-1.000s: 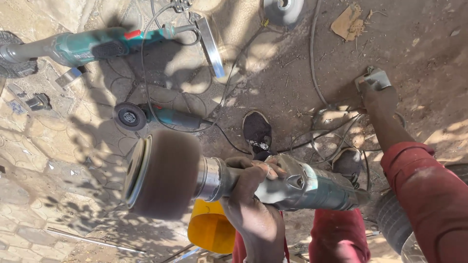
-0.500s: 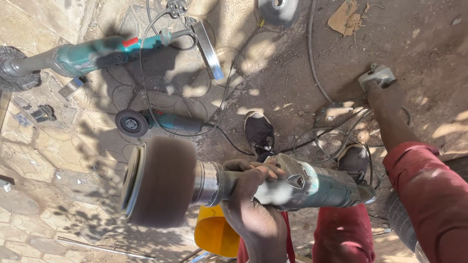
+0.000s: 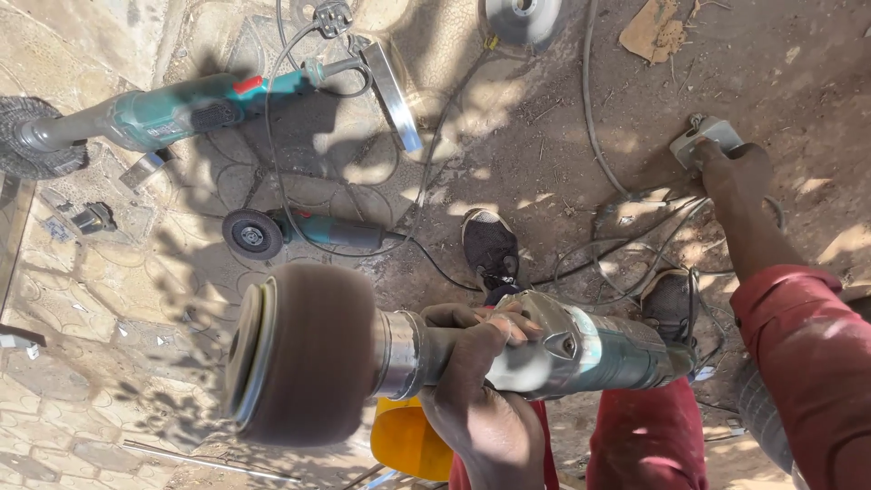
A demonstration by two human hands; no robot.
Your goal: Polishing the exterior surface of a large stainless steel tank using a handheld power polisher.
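Left hand [image 3: 476,372] fingers clamped round the neck of the polishing machine [image 3: 544,349]; its brown drum [image 3: 304,354] blurred, just beyond the fingertips. Right hand [image 3: 735,172] rests on a grey plug block [image 3: 703,141]; finger state cannot be told. Cables [image 3: 635,236] tangle on the dirt ground [image 3: 562,145]. Yellow container [image 3: 408,440] partly hidden beneath the wrist.

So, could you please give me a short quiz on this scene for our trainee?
1. True or false: the left hand grips the drum polisher.
2. What does the right hand touch? A) the yellow tub; B) the grey plug block; C) a shoe.
3. How many other power tools lie on the ground?

Key: 1 true. 2 B. 3 two: the long green tool and the small grinder.
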